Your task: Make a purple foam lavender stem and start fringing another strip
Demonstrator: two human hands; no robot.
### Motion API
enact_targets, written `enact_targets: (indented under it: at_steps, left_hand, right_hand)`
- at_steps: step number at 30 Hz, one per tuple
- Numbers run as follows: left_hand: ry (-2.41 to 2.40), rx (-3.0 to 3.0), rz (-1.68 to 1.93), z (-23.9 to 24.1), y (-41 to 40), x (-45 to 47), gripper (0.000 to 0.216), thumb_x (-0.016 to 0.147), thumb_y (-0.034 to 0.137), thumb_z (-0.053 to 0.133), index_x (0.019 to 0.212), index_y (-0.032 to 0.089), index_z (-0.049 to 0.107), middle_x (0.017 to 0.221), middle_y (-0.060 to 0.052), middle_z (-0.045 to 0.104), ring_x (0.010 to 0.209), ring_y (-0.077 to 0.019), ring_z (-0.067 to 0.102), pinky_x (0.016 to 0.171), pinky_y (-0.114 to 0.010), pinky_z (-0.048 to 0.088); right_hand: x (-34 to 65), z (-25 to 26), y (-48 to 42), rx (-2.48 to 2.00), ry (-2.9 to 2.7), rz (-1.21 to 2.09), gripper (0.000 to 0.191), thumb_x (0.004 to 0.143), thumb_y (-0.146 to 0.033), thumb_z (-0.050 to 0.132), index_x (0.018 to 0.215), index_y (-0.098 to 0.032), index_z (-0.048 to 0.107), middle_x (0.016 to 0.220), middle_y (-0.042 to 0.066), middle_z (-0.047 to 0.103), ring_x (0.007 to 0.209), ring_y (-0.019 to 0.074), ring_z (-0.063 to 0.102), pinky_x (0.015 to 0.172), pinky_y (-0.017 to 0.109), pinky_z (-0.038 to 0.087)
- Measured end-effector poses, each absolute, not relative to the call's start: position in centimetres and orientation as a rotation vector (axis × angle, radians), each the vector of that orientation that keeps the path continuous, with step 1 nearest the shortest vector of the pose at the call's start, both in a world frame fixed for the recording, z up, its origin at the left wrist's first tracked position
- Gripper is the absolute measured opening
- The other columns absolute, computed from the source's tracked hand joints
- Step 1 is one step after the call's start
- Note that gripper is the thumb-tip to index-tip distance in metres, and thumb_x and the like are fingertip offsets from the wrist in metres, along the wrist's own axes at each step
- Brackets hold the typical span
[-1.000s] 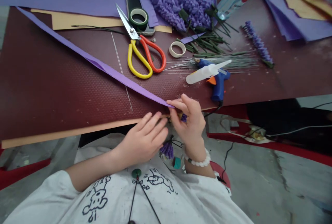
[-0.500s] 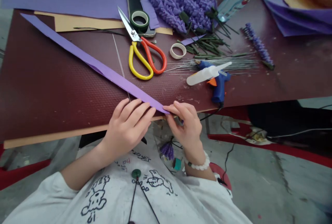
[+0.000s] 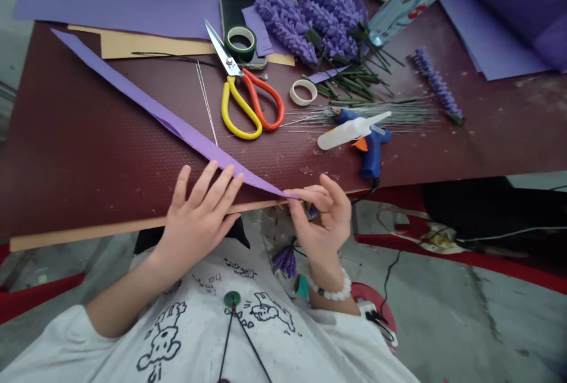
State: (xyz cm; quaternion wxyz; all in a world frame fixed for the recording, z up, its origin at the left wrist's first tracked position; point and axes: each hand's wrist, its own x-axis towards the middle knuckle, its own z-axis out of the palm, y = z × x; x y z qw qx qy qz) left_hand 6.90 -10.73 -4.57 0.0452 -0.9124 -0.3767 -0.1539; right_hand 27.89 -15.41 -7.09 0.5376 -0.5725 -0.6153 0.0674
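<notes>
A long strip of purple foam paper (image 3: 168, 120) lies slanted across the dark red board (image 3: 88, 152), and its narrow tip reaches the board's near edge. My right hand (image 3: 321, 217) pinches that tip between its fingers, close to a small purple piece (image 3: 313, 210). Below the edge hangs a purple lavender-like bud (image 3: 284, 261) on dark wires; its link to the hand is partly hidden. My left hand (image 3: 199, 211) rests with fingers spread, the fingertips at the strip's lower edge.
On the board lie orange-and-yellow-handled scissors (image 3: 248, 99), tape rolls (image 3: 303, 92), a blue glue gun (image 3: 372, 149), a glue bottle (image 3: 354, 132), thin wires (image 3: 363, 116), and purple foam flowers (image 3: 310, 25). Below the board's near edge are a concrete floor and a red stool rim (image 3: 376, 309).
My left hand has slid left along the strip and spread its fingers. My right hand stays at the strip's tip, and the view has shifted slightly.
</notes>
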Motion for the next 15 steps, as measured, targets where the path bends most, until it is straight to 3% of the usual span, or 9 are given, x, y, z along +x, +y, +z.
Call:
enact_targets:
  at_steps: [6,15]
  left_hand:
    - [-1.372,-2.762,-0.394,-3.9,-9.8,4.4,0.072,0.089,0.049,0.048,0.147,0.011,0.028,0.148,-0.016,0.039,0.139,-0.0345,0.032,0.114,-0.059,0.017]
    - [-1.445,-2.642,-0.533,-2.3,-8.1,3.3,0.054,0.089,0.041,0.051,0.135,0.014,0.044,0.144,-0.016,0.045,0.137,-0.0306,0.036,0.115,-0.051,0.025]
  right_hand:
    - [28.9,-7.9,-16.1,-1.327,-1.46,0.091,0.065,0.08,-0.007,0.062,0.137,-0.03,0.041,0.087,-0.001,0.072,0.08,0.016,0.067,0.085,0.039,0.051]
    - [30.8,-6.9,-16.9,-1.362,-1.863,-0.126,0.052,0.074,0.0,0.064,0.119,-0.027,0.059,0.092,0.004,0.073,0.088,0.0182,0.062,0.079,0.036,0.054]
